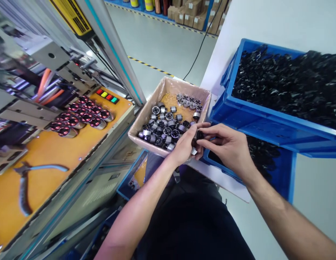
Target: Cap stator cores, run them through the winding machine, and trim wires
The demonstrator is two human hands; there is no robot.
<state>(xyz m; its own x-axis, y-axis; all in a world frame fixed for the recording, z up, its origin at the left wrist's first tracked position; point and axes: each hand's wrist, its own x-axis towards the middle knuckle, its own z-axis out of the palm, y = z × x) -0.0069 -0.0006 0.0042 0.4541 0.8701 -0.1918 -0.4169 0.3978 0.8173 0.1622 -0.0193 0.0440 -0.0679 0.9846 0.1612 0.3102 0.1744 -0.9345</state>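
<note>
1. Dark clothing (195, 220) fills the bottom centre of my feed, with bare forearms reaching up from both lower corners.
2. Near the centre I see the left hand (182, 144), fingers curled around a small dark part (199, 135); some fingertips are hidden from me.
3. Just right of it, the right hand (230, 144) pinches that same part, thumb and fingers nearly together.
4. Beyond the hands, a plastic-lined cardboard box (148, 109) holds loose silvery rings (168, 130).
5. At right I make out an upper blue crate (265, 120) heaped with black pieces (287, 79).
6. At left, an orange worktop (54, 151) carries pliers (48, 167) and copper-wound parts (82, 117).
7. Top centre, cartons (193, 7) sit on shelving.
</note>
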